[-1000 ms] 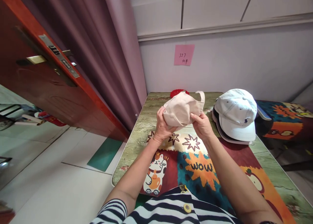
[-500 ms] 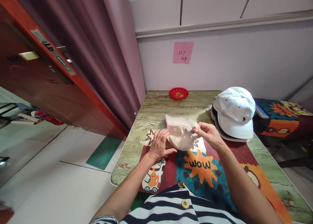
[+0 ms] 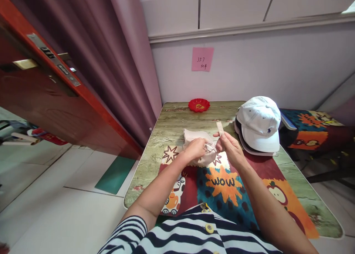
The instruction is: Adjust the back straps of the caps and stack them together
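Note:
A pale pink cap point(image 3: 203, 159) lies on the patterned mat in front of me, its brim toward the far left. My left hand point(image 3: 196, 149) is closed on the cap near its back opening, where a small printed label shows. Just right of it, my right hand point(image 3: 229, 146) pinches a light strap point(image 3: 220, 128) that sticks up between thumb and fingers. To the right stands a stack of caps, with a white cap point(image 3: 260, 122) bearing a small dark logo on top.
A red scalloped dish point(image 3: 199, 105) sits at the far edge of the wooden table point(image 3: 146, 154). A pink note point(image 3: 202, 59) is on the wall. A brown door point(image 3: 83, 117) and purple curtain point(image 3: 124, 54) are at the left.
My left hand has moved from the cap's left side onto its back part and closed. My right hand has raised the strap upright. The view has shifted slightly.

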`<state>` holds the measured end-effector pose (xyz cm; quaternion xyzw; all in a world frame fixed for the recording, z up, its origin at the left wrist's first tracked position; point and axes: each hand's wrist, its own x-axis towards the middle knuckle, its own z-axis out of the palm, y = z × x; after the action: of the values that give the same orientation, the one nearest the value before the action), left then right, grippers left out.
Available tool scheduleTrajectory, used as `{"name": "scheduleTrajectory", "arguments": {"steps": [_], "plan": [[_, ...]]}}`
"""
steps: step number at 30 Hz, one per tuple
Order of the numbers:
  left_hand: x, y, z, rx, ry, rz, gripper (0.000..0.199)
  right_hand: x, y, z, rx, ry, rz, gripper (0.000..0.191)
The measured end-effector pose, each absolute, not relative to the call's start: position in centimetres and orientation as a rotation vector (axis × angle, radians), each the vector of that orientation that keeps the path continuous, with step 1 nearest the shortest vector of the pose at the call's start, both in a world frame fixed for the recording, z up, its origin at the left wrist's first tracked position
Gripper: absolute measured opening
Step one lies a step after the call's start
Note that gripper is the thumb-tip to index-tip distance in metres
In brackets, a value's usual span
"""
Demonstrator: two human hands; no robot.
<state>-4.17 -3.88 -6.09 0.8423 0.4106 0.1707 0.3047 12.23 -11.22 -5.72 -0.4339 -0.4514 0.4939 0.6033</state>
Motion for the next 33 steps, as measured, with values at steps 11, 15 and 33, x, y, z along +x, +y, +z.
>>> {"name": "scheduleTrajectory", "arguments": {"steps": [11,15,33], "plan": [[-9.2,-4.1,-4.9,1.196,0.930,0.875,0.035,11.1,-11.0,-4.4,-1.224,-1.248,1.047,0.041],[-9.2,-4.2,-5.2,1.125,0.915,0.872,0.039,10.5,-10.7,-5.1,-1.356,-1.314,0.896,0.040],[-7.1,-4.7,-7.6,1.354,1.041,1.167,0.025,7.3,-9.3,-7.2,-1.116,-0.764,1.327,0.050]]}}
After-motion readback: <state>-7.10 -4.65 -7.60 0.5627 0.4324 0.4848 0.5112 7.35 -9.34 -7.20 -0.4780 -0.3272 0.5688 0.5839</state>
